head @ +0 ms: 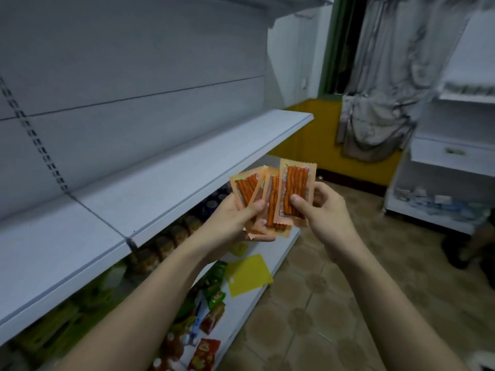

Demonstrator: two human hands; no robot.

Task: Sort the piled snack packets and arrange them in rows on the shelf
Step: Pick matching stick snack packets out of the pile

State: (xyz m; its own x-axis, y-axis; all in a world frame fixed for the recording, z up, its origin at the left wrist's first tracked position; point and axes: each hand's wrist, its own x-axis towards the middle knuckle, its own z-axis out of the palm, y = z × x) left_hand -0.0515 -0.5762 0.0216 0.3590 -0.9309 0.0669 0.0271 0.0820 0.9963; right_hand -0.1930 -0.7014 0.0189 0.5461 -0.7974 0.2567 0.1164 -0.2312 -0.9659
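Forearms raised before shelf point(187, 167), left hand point(235, 220) gripping fanned packets point(257, 194), right hand point(326, 210) fingers pinching one packet point(294, 188).

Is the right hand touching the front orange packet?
Touching. The head view shows the right hand pinching the front orange packet, thumb pressed on its face.

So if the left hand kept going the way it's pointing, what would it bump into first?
Probably the front edge of the white shelf. The left hand, holding orange snack packets, points up and forward towards it, though depth is hard to judge.
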